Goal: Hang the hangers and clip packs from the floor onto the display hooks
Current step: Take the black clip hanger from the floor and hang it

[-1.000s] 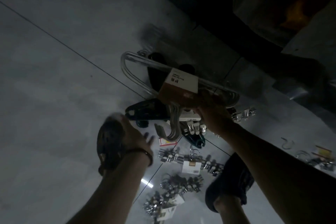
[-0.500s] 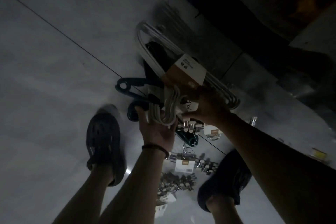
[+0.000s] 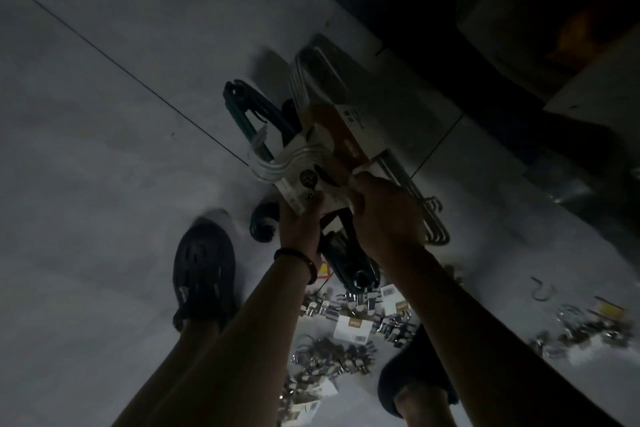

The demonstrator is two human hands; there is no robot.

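The hangers [image 3: 298, 161] are gripped mid-bundle by the left hand [image 3: 299, 229] and right hand [image 3: 388, 218], fingers curled; if the hold is slackened, some could be dropped onto the clip packs [image 3: 353, 324]

Card sleeve [image 3: 341, 135] on the hanger bundle [image 3: 301, 76]: small dark print on its white end, too blurred to read.
White label [image 3: 306, 180]: round dark emblem, no letters legible.
Tag [image 3: 389, 292] among the clip packs [image 3: 329, 354]: barcode stripes, digits unreadable.
Yellow tag [image 3: 323, 269]: print illegible.
Readable text: none.
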